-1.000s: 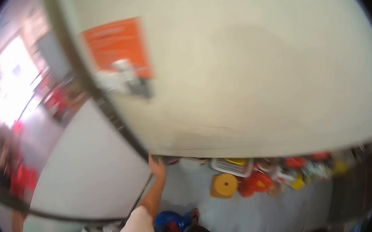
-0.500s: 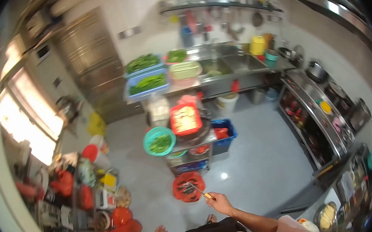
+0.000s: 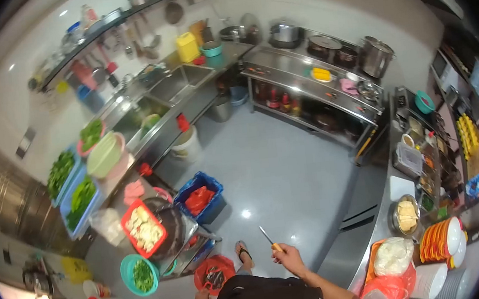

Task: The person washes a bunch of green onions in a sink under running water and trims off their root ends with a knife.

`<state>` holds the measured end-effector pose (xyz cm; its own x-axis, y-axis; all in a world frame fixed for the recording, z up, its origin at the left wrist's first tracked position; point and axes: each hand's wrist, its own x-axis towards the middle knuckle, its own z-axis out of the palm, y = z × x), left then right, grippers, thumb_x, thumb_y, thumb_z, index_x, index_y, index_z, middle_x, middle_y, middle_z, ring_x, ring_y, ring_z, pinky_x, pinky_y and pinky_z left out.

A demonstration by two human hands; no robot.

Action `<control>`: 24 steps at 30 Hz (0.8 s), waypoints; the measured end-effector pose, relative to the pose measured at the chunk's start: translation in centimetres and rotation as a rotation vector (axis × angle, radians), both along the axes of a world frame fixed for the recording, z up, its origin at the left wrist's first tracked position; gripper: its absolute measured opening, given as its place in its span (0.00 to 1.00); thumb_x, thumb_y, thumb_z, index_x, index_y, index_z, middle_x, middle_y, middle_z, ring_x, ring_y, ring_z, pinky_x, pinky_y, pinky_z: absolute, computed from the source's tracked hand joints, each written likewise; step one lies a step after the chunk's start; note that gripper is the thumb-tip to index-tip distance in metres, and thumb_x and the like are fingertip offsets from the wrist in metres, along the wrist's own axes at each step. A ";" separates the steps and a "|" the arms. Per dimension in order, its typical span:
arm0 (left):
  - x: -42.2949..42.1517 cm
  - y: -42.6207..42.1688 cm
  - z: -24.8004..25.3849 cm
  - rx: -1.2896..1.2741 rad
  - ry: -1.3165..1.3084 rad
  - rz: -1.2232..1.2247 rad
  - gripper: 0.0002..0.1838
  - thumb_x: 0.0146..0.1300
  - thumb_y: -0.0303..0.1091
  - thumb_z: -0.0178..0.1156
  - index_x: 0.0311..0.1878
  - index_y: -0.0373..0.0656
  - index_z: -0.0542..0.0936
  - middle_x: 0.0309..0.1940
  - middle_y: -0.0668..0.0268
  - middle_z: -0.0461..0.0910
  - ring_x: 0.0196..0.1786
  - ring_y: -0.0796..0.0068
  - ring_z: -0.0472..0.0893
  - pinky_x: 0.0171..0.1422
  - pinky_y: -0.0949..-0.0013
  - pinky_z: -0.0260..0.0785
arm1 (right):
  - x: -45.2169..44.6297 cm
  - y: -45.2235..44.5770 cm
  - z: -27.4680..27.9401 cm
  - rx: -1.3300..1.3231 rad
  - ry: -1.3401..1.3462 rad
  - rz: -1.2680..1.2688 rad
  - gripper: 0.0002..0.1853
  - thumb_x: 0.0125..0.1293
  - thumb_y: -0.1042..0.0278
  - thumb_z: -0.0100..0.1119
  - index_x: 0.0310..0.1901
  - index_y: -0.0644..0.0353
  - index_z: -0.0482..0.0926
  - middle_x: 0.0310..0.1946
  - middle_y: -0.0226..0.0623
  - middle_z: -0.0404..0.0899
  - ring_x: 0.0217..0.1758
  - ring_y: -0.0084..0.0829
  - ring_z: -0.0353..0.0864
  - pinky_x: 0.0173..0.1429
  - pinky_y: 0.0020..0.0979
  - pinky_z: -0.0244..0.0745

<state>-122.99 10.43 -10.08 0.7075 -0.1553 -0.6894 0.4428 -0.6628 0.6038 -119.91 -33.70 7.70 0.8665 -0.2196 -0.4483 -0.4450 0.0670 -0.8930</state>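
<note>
My right hand (image 3: 289, 258) is closed around the yellow handle of a slim tool (image 3: 275, 247). Its thin, straight metal shaft points up and away from me, much like a screwdriver. Low in the view, my left hand (image 3: 201, 297) appears beside the near edge of a red plastic bag (image 3: 226, 263). Its fingers are too small and blurred to show whether they touch the bag. Dark, glossy scraps lie inside the open bag, close to my sandalled foot (image 3: 243, 253).
A steel stand carries a red basket of pale cut pieces (image 3: 144, 228) and a teal basin of chopped greens (image 3: 142, 276). Beside it is a blue-lined bin (image 3: 199, 197). Sinks (image 3: 177, 85) and a stove (image 3: 308, 78) line the walls. Stacked plates (image 3: 440, 241) are at right.
My view has swung right, bringing the right-hand counter in. The tool has moved away from the red bag, still in my right hand. My left hand now appears close to the bag's edge.
</note>
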 end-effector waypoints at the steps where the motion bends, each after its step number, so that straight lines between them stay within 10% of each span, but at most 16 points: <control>1: 4.4 -1.7 -0.3 -0.116 0.133 0.423 0.12 0.68 0.37 0.62 0.51 0.46 0.82 0.35 0.64 0.83 0.34 0.71 0.84 0.35 0.67 0.76 | 1.1 -1.2 0.5 -0.034 0.018 -0.038 0.13 0.70 0.66 0.59 0.50 0.66 0.82 0.30 0.35 0.84 0.30 0.23 0.83 0.38 0.28 0.79; 8: 29.1 -16.4 -0.9 -0.292 0.087 0.106 0.20 0.69 0.37 0.60 0.63 0.43 0.77 0.47 0.60 0.84 0.40 0.70 0.85 0.41 0.66 0.76 | 5.3 -8.7 1.2 -0.077 -0.001 -0.435 0.10 0.70 0.68 0.55 0.49 0.62 0.77 0.31 0.35 0.81 0.28 0.24 0.80 0.31 0.25 0.75; 16: 45.1 -23.6 -0.5 -0.150 0.003 -0.243 0.22 0.68 0.40 0.60 0.63 0.41 0.78 0.44 0.56 0.85 0.40 0.68 0.86 0.48 0.64 0.76 | -1.1 -8.3 -13.0 0.049 0.467 -0.887 0.05 0.74 0.66 0.50 0.39 0.54 0.73 0.24 0.34 0.73 0.22 0.31 0.76 0.22 0.34 0.70; 24: 53.0 -19.2 -1.4 0.289 0.082 -0.001 0.20 0.67 0.46 0.52 0.53 0.47 0.84 0.51 0.51 0.84 0.56 0.49 0.82 0.60 0.53 0.73 | 22.4 -21.0 -13.0 -0.212 0.535 -0.457 0.06 0.74 0.65 0.50 0.39 0.55 0.73 0.26 0.37 0.73 0.24 0.35 0.76 0.25 0.36 0.71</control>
<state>-70.01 -8.77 -11.46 0.6476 0.0551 -0.7600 0.4814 -0.8028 0.3519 -97.48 -54.70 -5.26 0.3420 -0.6355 -0.6922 -0.7927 0.2005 -0.5757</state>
